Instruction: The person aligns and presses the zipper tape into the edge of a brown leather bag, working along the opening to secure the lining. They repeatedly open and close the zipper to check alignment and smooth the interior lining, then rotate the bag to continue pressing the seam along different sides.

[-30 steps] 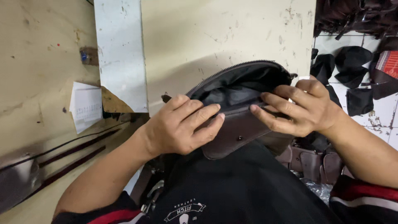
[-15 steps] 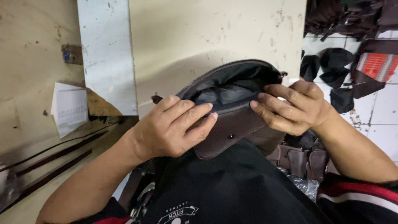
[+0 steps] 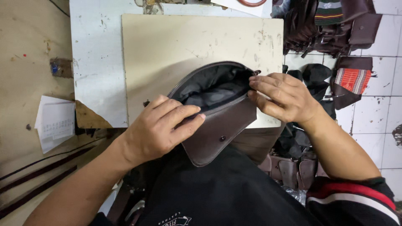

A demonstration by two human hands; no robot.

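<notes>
Now both hands, left (image 3: 157,129) and right (image 3: 280,96), pinch the unzipped brown pouch (image 3: 217,125) between them.

We see open room on the cream board (image 3: 176,50) beyond the pouch (image 3: 217,125), while dark leather goods (image 3: 331,25) on the floor crowd the right side.

A scuffed white worktop (image 3: 96,62) carries a cream board (image 3: 176,50) at its centre. On the tiled floor (image 3: 385,109), at three o'clock, lie dark leather pieces (image 3: 356,29).
</notes>
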